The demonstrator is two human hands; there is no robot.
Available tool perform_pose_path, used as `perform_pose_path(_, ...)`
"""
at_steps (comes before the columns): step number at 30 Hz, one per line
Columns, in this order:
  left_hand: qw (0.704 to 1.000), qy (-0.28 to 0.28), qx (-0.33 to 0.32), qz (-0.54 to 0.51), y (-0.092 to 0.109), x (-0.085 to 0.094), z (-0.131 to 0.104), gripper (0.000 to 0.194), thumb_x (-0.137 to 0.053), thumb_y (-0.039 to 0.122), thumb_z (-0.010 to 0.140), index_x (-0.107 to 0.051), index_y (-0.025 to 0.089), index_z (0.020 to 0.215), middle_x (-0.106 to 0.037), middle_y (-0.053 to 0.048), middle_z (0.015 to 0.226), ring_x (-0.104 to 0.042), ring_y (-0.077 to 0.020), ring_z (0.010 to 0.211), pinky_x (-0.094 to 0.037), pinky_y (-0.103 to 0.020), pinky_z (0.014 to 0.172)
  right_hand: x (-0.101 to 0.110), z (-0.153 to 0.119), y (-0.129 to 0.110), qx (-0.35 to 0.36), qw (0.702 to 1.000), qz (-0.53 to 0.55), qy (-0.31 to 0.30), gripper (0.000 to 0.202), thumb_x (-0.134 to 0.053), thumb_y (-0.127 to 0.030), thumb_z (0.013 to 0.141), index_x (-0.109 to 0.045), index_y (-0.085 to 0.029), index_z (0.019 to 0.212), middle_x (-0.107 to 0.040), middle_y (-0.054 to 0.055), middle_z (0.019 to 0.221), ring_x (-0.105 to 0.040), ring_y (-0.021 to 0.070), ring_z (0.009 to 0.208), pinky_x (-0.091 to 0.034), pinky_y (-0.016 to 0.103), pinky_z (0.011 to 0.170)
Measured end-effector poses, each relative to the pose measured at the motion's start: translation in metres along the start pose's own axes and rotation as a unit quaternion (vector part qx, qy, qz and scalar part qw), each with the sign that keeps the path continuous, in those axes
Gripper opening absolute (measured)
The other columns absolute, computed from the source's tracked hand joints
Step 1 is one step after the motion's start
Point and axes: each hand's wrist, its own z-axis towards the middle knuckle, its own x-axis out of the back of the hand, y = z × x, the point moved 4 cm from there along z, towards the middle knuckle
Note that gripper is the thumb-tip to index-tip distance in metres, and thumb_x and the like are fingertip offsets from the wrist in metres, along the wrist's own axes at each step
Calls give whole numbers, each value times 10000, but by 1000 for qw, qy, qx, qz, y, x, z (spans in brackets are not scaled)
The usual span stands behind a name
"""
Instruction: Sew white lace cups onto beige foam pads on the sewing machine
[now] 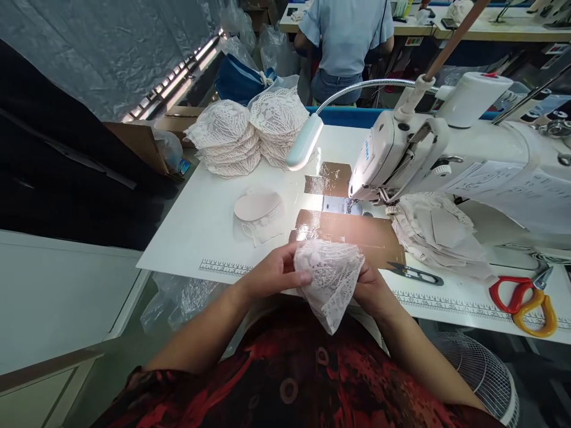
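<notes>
Between my two hands is a white lace bra cup point(330, 279), held at the table's front edge with its pointed end hanging down. My left hand point(281, 270) pinches its left side, thumb in front. On the right side my right hand point(368, 282) grips the lace; its fingertips are partly hidden behind the piece. Just beyond lies the brown-taped plate of the sewing machine point(401, 154), its needle area lit. Left of that, a smooth beige cup pad point(256, 206) rests on a lace piece point(267, 226).
Two stacks of lace cups point(227, 139) stand at the back left. Flat lace pieces point(439, 232) lie under the machine arm. Thread snips point(414, 273) and red-and-orange scissors point(524, 300) lie at right. A lamp point(306, 142) overhangs the table; a person point(343, 41) sits beyond.
</notes>
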Motion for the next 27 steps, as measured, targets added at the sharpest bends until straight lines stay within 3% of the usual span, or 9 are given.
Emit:
perform_pose_path(2,999,-3,21,-29,-3,-5,0,396,-729,318,780,-663,144,1130,-715,-81,961,-666,-210,883,-537,-309,781,7,2,0,33,998,4,45,208,-801,-362,721,-716,-218,845,-689,-4,778,-609,140,685,-509,266,680)
perform_pose_path(5,998,45,26,-34,-4,-3,-3,231,-707,210,759,-700,129,975,-712,-57,882,-658,-183,826,-521,-282,768,16,3,2,58,993,25,102,271,-806,-406,706,-680,-227,866,-654,-16,773,-574,130,669,-479,247,635)
perform_pose_path(8,995,46,35,-84,-6,-3,-4,300,-691,188,728,-683,140,1024,-700,-48,883,-642,-160,794,-521,-268,757,19,3,1,64,987,24,143,302,-812,-384,700,-631,-235,891,-628,-27,769,-552,119,659,-466,236,617)
perform_pose_path(11,987,37,54,-147,-9,-13,-2,444,-693,276,723,-615,156,1143,-678,-52,917,-636,-168,790,-541,-288,729,16,3,-5,85,980,-27,177,329,-831,-319,672,-566,-236,848,-576,-52,720,-501,99,608,-426,211,563)
perform_pose_path(14,985,99,81,-120,-14,-23,2,357,-696,296,748,-588,146,1053,-640,-24,832,-587,-129,665,-516,-237,581,12,5,-11,118,965,-110,205,370,-834,-279,652,-500,-244,806,-496,-79,644,-426,87,538,-367,204,495)
perform_pose_path(16,983,130,82,-98,-15,-29,5,323,-706,251,720,-571,144,993,-619,-2,790,-557,-114,622,-487,-214,531,10,7,-14,136,955,-141,222,377,-814,-283,675,-502,-257,885,-485,-87,626,-426,95,528,-376,215,496)
perform_pose_path(20,987,151,34,-37,-6,-31,7,356,-683,187,702,-579,147,1039,-637,-7,886,-590,-132,770,-508,-230,693,11,10,-16,130,959,-124,218,475,-716,-362,783,-457,-272,1170,-562,-69,685,-539,125,584,-473,261,584)
perform_pose_path(25,980,185,-34,66,5,-26,5,399,-671,187,728,-580,134,1112,-634,-38,976,-603,-162,879,-498,-243,783,20,10,-13,133,965,-114,194,403,-563,-519,877,-486,-255,1171,-595,-13,807,-583,135,649,-517,291,655)
perform_pose_path(27,974,200,-52,94,6,-26,4,398,-663,186,742,-577,133,1127,-634,-45,986,-608,-170,887,-501,-248,785,21,11,-11,140,966,-132,173,471,-451,-628,890,-488,-243,1157,-593,13,829,-595,156,687,-524,309,661)
